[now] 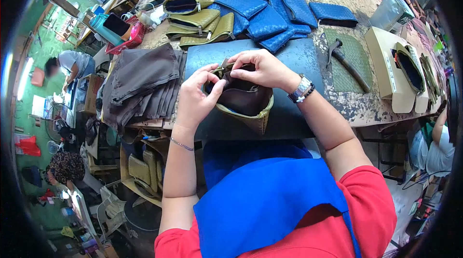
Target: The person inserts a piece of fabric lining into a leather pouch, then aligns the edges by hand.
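An olive woven zip pouch (260, 122) is held up over the dark work mat (294, 58), its mouth spread wide and its brown lining showing. On the pouch's left rim is my left hand (198, 95), thumb and fingers closed on the edge. My right hand (266, 68) pinches the far rim near the zipper end, with its fingertips partly turned into the opening. The pouch's far wall is mostly hidden behind my fingers.
Blue woven pouches (267, 22) and olive pouches (202, 21) lie piled beyond the mat. Brown lining pieces (140, 75) are stacked at left. A hammer (349, 65) rests on a green panel (341, 77); a cardboard box (381, 60) stands at right. Other people sit farther off.
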### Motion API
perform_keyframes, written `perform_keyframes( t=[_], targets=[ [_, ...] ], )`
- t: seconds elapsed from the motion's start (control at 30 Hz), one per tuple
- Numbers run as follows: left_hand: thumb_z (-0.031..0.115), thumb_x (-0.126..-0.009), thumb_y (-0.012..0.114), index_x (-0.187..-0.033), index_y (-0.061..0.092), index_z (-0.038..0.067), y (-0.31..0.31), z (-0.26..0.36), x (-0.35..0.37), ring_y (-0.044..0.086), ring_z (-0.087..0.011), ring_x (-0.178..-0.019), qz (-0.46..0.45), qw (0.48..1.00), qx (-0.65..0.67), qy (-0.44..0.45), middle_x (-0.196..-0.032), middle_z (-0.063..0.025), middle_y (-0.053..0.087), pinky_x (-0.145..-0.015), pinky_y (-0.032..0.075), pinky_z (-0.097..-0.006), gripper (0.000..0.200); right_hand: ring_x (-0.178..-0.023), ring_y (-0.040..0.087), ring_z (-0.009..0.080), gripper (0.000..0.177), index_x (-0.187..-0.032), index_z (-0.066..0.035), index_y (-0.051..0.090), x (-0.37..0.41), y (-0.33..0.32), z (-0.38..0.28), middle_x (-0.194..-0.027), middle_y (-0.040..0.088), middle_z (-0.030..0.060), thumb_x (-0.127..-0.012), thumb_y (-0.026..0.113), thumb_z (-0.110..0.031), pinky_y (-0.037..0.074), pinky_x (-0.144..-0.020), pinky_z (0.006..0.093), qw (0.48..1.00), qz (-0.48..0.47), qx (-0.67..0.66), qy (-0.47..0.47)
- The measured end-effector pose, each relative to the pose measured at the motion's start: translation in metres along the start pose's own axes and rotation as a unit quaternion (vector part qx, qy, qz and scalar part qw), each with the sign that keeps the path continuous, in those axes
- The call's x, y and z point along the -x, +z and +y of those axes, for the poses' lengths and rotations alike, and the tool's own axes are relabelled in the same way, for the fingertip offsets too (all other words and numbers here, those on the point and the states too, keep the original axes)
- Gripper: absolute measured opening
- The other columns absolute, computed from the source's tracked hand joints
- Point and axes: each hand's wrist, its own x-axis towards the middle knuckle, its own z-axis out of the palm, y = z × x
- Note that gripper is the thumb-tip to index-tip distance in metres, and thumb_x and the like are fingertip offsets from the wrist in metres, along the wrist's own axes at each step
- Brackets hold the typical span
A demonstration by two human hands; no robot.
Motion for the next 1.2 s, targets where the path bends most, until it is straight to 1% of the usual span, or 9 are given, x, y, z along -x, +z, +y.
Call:
perform_keyframes(
  t=[0.13, 0.27, 0.37, 0.57, 0.67, 0.77, 0.9, 1.0, 1.2],
  targets=[
    [0.01, -0.085, 0.074, -0.082, 0.065, 0.0, 0.0, -0.008, -0.003, 0.062, -0.0106, -0.087, -0.015, 0.993, 0.074, -0.09, -0.104, -0.0112, 0.073, -0.08, 0.049, -0.0253, 0.014, -0.096, 0.066, 0.0129, 0.014, -0.092, -0.001, 0.075, 0.0, 0.002, 0.006, -0.1, 0.074, 0.0086, -0.086, 0.075, -0.014, 0.051, -0.088, 0.0292, 0.997, 0.005, -0.062, 0.055],
    [0.011, -0.083, 0.075, -0.081, 0.066, -0.001, -0.004, -0.017, 0.001, 0.06, -0.0078, -0.079, -0.04, 0.985, 0.044, -0.164, -0.091, -0.0091, 0.073, -0.074, 0.05, -0.0248, 0.015, -0.091, 0.066, 0.0105, 0.017, -0.095, -0.001, 0.075, -0.001, -0.006, 0.004, -0.098, 0.074, 0.0075, -0.087, 0.076, -0.015, 0.052, -0.085, 0.0277, 0.989, -0.029, -0.079, 0.119],
    [0.011, -0.084, 0.075, -0.083, 0.067, -0.001, -0.002, -0.022, 0.004, 0.062, -0.0088, -0.081, -0.035, 0.98, 0.06, -0.185, -0.096, -0.0107, 0.073, -0.075, 0.05, -0.025, 0.015, -0.091, 0.065, 0.0107, 0.017, -0.095, -0.001, 0.075, -0.002, -0.005, 0.008, -0.098, 0.074, 0.0073, -0.087, 0.076, -0.015, 0.051, -0.085, 0.0272, 0.988, -0.033, -0.08, 0.128],
    [0.012, -0.084, 0.076, -0.086, 0.068, 0.0, -0.002, -0.009, 0.0, 0.065, -0.0154, -0.099, -0.016, 0.999, 0.028, 0.032, -0.111, -0.016, 0.071, -0.085, 0.051, -0.0301, 0.015, -0.099, 0.064, 0.0118, 0.014, -0.089, -0.001, 0.074, 0.004, -0.005, 0.015, -0.102, 0.073, 0.0092, -0.087, 0.076, -0.015, 0.049, -0.09, 0.0289, 0.988, -0.037, -0.13, 0.08],
    [0.01, -0.088, 0.073, -0.089, 0.068, -0.001, -0.007, 0.001, -0.003, 0.06, -0.0137, -0.108, -0.059, 0.998, 0.003, 0.013, -0.123, -0.0162, 0.066, -0.093, 0.047, -0.0294, 0.012, -0.102, 0.063, 0.0117, 0.014, -0.087, -0.002, 0.074, 0.007, -0.008, 0.015, -0.105, 0.072, 0.0101, -0.087, 0.075, -0.015, 0.048, -0.091, 0.0297, 0.989, -0.048, -0.128, 0.061],
    [0.014, -0.087, 0.075, -0.087, 0.069, 0.0, 0.002, -0.009, -0.004, 0.066, -0.0138, -0.096, -0.018, 0.994, 0.085, -0.063, -0.105, -0.0126, 0.072, -0.083, 0.051, -0.0292, 0.015, -0.101, 0.062, 0.0107, 0.014, -0.085, -0.002, 0.073, 0.008, -0.006, 0.019, -0.106, 0.072, 0.0093, -0.088, 0.074, -0.015, 0.048, -0.09, 0.0293, 0.985, -0.046, -0.146, 0.076],
    [0.016, -0.091, 0.072, -0.087, 0.068, 0.0, 0.002, -0.002, -0.01, 0.061, -0.0034, -0.076, -0.023, 0.972, 0.15, -0.18, -0.084, -0.0004, 0.069, -0.068, 0.049, -0.0201, 0.017, -0.1, 0.061, 0.0092, 0.015, -0.085, -0.002, 0.071, 0.009, -0.003, 0.019, -0.104, 0.072, 0.0074, -0.09, 0.074, -0.016, 0.049, -0.088, 0.028, 0.97, -0.031, -0.196, 0.142],
    [0.014, -0.092, 0.071, -0.09, 0.068, 0.0, 0.0, -0.001, -0.007, 0.06, -0.0043, -0.078, -0.043, 0.973, 0.105, -0.202, -0.097, -0.0065, 0.072, -0.073, 0.049, -0.0195, 0.014, -0.098, 0.062, 0.0095, 0.015, -0.086, -0.002, 0.07, 0.009, -0.001, 0.019, -0.102, 0.072, 0.0072, -0.09, 0.073, -0.016, 0.05, -0.088, 0.0279, 0.978, -0.019, -0.157, 0.135],
    [0.004, -0.087, 0.073, -0.083, 0.066, -0.001, 0.003, -0.005, 0.008, 0.065, -0.0092, -0.087, -0.007, 0.979, 0.126, -0.157, -0.098, -0.0132, 0.073, -0.079, 0.051, -0.0235, 0.01, -0.095, 0.065, 0.0115, 0.012, -0.088, -0.001, 0.073, 0.009, 0.004, 0.012, -0.099, 0.074, 0.0086, -0.087, 0.075, -0.013, 0.051, -0.089, 0.0293, 0.991, -0.01, -0.11, 0.075]
  ],
)
